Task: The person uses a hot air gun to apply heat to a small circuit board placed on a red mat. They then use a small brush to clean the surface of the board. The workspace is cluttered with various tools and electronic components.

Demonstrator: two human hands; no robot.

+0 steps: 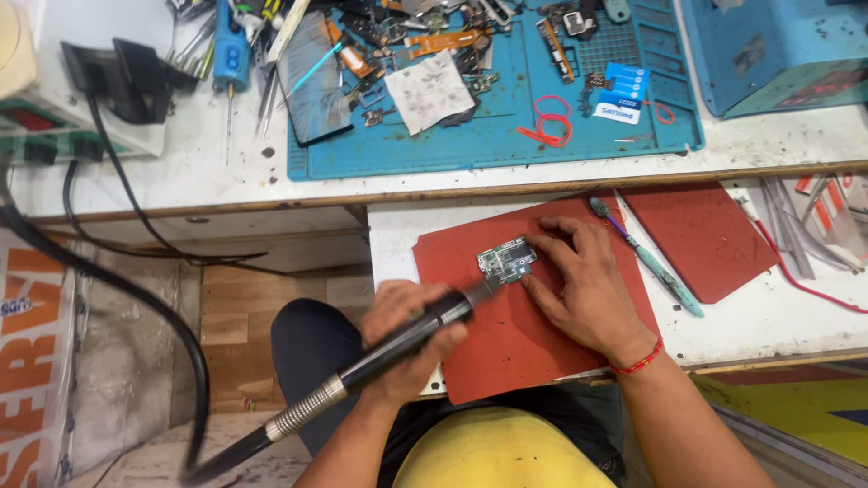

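Gripping a black hot-air handpiece (398,348) with a ribbed metal collar, the left hand (407,339) had its fingers wrapped closed round the barrel, nozzle tip angled up and right, at or just beside the lower left edge of a small green circuit board (506,259); contact could not be told. The board lay flat on a red mat (506,348) on the white bench (768,316), near the mat's upper middle. The right hand (588,285) lay palm down on the mat just right of the board, fingers spread and not clasped on anything, index fingertip pressing the board's upper right edge, thumb tip at its lower right side. A red thread band (640,361) circled the right wrist. A thick black hose ran from the handpiece's rear down and left off the bench. A teal-handled tool (646,258) lay diagonally just right of the right hand, between the red mat and a second red mat (701,239). Farther back, on the upper bench level, a blue work mat (493,136) carried loose phone parts, flex cables and a red rubber band (551,122). The person wore a yellow shirt (497,452).
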